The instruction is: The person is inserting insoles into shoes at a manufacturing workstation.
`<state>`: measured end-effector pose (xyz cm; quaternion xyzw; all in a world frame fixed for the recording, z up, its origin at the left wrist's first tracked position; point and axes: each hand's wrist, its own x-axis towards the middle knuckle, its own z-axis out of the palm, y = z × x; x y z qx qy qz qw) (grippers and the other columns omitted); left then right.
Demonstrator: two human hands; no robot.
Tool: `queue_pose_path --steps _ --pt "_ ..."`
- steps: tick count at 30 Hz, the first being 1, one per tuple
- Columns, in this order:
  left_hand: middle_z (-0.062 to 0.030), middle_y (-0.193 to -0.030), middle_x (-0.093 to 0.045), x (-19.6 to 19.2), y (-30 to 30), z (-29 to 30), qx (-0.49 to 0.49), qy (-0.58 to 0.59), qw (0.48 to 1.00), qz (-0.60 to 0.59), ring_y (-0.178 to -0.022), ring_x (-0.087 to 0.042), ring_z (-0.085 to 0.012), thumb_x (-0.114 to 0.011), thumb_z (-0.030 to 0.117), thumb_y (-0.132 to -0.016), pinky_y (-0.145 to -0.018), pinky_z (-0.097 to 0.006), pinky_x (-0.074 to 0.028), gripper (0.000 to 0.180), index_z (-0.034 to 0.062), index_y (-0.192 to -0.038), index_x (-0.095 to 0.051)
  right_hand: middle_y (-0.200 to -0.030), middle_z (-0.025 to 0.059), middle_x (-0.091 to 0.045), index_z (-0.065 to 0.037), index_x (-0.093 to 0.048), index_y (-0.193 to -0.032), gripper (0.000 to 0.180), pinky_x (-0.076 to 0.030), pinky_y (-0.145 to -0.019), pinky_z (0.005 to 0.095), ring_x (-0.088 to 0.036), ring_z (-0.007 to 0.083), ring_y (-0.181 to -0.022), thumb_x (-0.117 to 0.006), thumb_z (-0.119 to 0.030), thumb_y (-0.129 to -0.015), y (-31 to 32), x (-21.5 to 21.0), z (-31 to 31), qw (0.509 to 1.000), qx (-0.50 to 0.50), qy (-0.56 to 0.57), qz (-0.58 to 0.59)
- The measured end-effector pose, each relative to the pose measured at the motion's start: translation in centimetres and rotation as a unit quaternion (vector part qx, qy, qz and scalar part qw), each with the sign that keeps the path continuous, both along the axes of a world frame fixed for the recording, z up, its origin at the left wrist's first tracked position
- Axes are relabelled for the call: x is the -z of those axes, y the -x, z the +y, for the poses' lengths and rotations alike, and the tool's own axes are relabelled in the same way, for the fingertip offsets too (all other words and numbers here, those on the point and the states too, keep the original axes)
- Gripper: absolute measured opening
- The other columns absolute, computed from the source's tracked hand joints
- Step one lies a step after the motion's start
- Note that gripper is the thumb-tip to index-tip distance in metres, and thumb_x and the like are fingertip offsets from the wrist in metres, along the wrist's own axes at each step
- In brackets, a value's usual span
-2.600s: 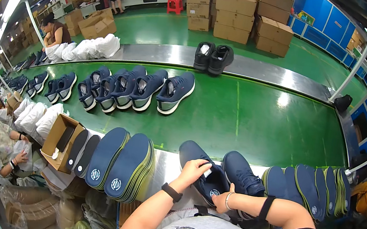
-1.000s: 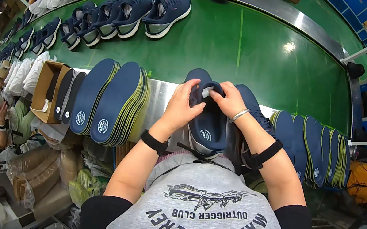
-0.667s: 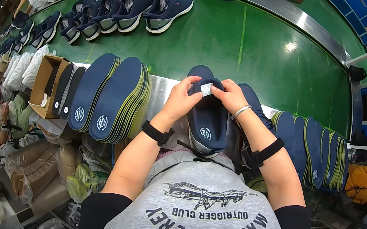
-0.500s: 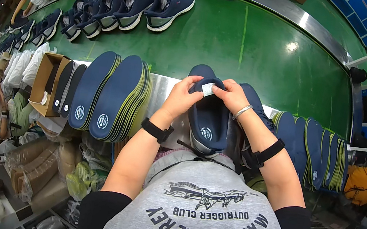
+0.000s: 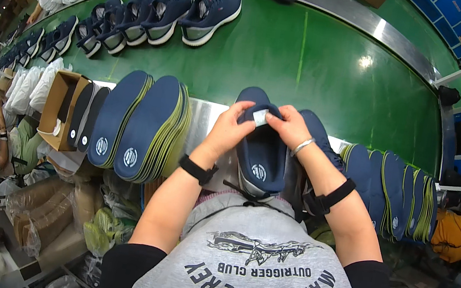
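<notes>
A navy blue shoe (image 5: 263, 158) stands in front of me, its toe pointing away and its insole visible inside. At its tongue, a small white label (image 5: 260, 117) shows between my two hands. My left hand (image 5: 229, 127) pinches the tongue's left side with thumb and fingers. On the other side, my right hand (image 5: 295, 127) grips the tongue, thumb at the label's edge. A second navy shoe (image 5: 322, 135) lies just right of it, partly behind my right wrist.
Stacked navy insoles with yellow-green edges (image 5: 149, 126) stand to the left, beside an open cardboard box (image 5: 57, 109). More insoles (image 5: 391, 186) line the right side. Several finished-looking shoes (image 5: 210, 19) sit across the green belt (image 5: 337, 70). Other people work at both sides.
The view has shifted slightly, so the shoe and hands appear a little lower. Both hands keep their hold on the tongue, with little visible change in the grip.
</notes>
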<state>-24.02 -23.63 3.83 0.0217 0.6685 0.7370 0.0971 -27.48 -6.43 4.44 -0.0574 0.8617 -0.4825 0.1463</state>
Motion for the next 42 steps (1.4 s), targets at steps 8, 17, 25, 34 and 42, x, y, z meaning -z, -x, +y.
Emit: queue_pose_path --steps 8,17,25,34,42 --pt "-0.0184 -0.089 -0.059 1.7 -1.5 0.9 -0.092 0.168 0.980 0.054 -0.084 -0.057 -0.0270 -0.057 0.023 -0.076 -0.074 -0.032 -0.044 0.032 -0.0011 -0.098 -0.055 -0.093 0.0154 -0.052 -0.002 -0.054 -0.091 0.023 -0.042 -0.073 0.0359 -0.050 0.0299 -0.085 -0.051 -0.011 -0.070 -6.4 -6.1 -1.7 0.896 -0.295 -0.305 0.132" --pt "-0.0153 -0.087 -0.059 -0.3 -0.8 2.0 -0.054 0.266 0.957 0.104 -0.080 -0.058 -0.0226 -0.055 0.020 -0.077 -0.071 -0.029 -0.045 0.029 -0.0001 -0.098 -0.055 -0.136 0.0121 -0.021 -0.008 -0.029 -0.129 0.052 -0.015 -0.103 0.0360 -0.019 0.0236 -0.127 -0.044 -0.018 -0.080 -2.6 2.5 -5.1 0.807 -0.358 -0.470 -0.031" --pt "-0.0177 -0.082 -0.059 1.0 -0.4 1.7 -0.086 0.199 0.971 0.104 -0.076 -0.058 -0.0264 -0.057 0.022 -0.076 -0.066 -0.030 -0.045 0.029 0.0009 -0.096 -0.056 -0.133 0.0082 -0.030 -0.015 -0.034 -0.127 0.049 -0.027 -0.098 0.0349 -0.031 0.0227 -0.121 -0.045 -0.021 -0.079 -2.5 1.4 -6.0 0.750 -0.427 -0.502 -0.053" --pt "-0.0093 -0.078 -0.060 0.2 -1.3 1.1 -0.069 0.152 0.984 0.068 -0.069 -0.056 -0.0136 -0.055 0.022 -0.079 -0.063 -0.025 -0.044 0.030 -0.0017 -0.097 -0.055 -0.105 0.0250 -0.051 0.007 -0.046 -0.106 0.059 -0.038 -0.083 0.0355 -0.049 0.0338 -0.098 -0.045 -0.045 -0.078 -4.2 -5.6 -2.8 0.769 -0.542 -0.220 -0.257" --pt "-0.0149 -0.090 -0.060 1.0 -1.6 1.9 -0.042 0.176 0.983 0.042 -0.085 -0.057 -0.0195 -0.057 0.024 -0.078 -0.075 -0.028 -0.043 0.036 -0.0027 -0.102 -0.053 -0.106 0.0299 -0.047 0.014 -0.038 -0.109 0.082 -0.031 -0.091 0.0390 -0.044 0.0355 -0.106 -0.040 -0.061 -0.074 -6.9 -2.5 -2.1 0.764 -0.543 -0.312 -0.153"
